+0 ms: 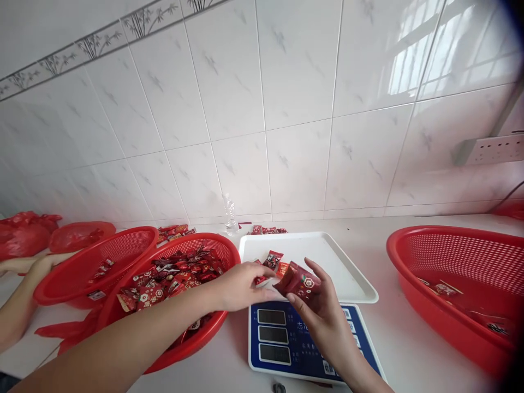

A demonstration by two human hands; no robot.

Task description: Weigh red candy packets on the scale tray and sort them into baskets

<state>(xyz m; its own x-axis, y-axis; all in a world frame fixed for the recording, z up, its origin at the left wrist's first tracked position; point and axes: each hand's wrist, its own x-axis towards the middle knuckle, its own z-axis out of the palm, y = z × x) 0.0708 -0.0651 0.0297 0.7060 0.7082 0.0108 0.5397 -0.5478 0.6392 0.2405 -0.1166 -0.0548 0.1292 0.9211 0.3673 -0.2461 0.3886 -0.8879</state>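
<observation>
My right hand (327, 303) is closed around a dark red snack packet (301, 281) with a white flower print, held above the front of a white tray (319, 248). Just left of it, my left hand (243, 286) has thumb and fingers curled together. A bit of red and white shows between them, but I cannot make out what it is. Behind my hands, a few small red packets (273, 259) lie on the tray. The tray sits on a blue digital scale (274, 334), whose keys my right hand partly covers. Under my left forearm is a red basket (229, 248) full of red packets (176, 275).
A large red basket (434, 295) with a few packets stands at the right. Another red basket (61, 286) is at the left, near another person's arm (24, 305). A clear bottle (230, 214) and loose packets (268, 230) lie by the wall. A power strip (487, 150) hangs at right.
</observation>
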